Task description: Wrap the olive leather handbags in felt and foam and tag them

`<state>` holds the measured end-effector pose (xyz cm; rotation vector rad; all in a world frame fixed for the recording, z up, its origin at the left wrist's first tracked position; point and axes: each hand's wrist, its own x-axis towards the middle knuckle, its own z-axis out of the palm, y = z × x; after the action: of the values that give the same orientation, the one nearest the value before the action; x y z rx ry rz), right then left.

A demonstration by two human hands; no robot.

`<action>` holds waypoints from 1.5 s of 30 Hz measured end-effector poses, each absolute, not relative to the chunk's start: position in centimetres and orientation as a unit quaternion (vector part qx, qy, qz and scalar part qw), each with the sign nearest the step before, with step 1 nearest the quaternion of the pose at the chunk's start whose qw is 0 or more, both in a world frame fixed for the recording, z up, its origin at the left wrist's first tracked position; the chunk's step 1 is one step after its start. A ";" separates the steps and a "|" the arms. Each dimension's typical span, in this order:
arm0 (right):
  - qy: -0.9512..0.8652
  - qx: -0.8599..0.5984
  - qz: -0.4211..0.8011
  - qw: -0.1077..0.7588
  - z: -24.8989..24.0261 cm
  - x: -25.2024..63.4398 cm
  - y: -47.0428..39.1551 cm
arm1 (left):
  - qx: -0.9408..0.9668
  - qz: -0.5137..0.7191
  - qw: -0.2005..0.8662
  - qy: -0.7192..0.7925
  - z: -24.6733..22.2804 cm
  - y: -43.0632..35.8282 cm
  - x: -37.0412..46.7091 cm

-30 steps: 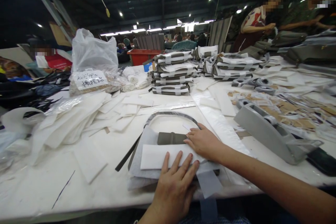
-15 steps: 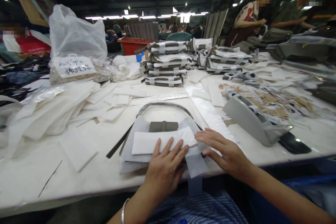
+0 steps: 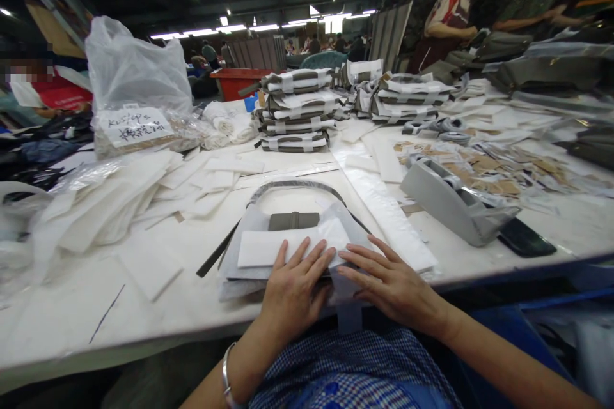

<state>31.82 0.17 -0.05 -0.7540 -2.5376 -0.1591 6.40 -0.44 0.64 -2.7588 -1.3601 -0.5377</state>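
A dark grey handbag lies flat in front of me, its handle (image 3: 297, 184) arching away and its front tab (image 3: 293, 221) showing between sheets of white wrapping paper (image 3: 254, 217). Across it rests a white foam strip (image 3: 261, 249). My left hand (image 3: 297, 278) presses on this strip with fingers spread. Beside it, my right hand (image 3: 391, 281) lies with fingers stretched over the strip's right end. A translucent strip (image 3: 348, 316) hangs from the bag's near side over the table edge, partly under my right hand. A dark strap (image 3: 218, 249) sticks out at the left.
A grey tape dispenser (image 3: 451, 201) and a black phone (image 3: 526, 239) sit at the right. White foam sheets (image 3: 110, 204) spread at the left before a labelled plastic bag (image 3: 137, 89). Stacked wrapped bags (image 3: 297, 112) stand behind. A co-worker (image 3: 448, 25) is at the back right.
My right hand has moved left and flattened onto the right end of the foam strip, closer to my left hand. My left hand stays on the strip. The view has shifted slightly.
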 end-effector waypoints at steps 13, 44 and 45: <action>-0.899 -0.246 -0.066 0.355 0.0 30.7 -0.6 | -0.882 -0.170 0.023 -0.439 0.7 -0.3 6.5; -0.870 -0.381 -0.113 0.291 -1.1 30.7 -0.4 | -0.838 -0.253 0.107 -0.471 -1.1 0.0 8.1; -0.874 -0.381 -0.109 0.280 -1.5 30.5 0.1 | -0.838 -0.255 0.111 -0.469 -1.1 0.0 8.1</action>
<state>30.53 0.09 -1.46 -1.0208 -2.3443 -0.2925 8.11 -0.03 -1.10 -2.4622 -1.3773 -0.7490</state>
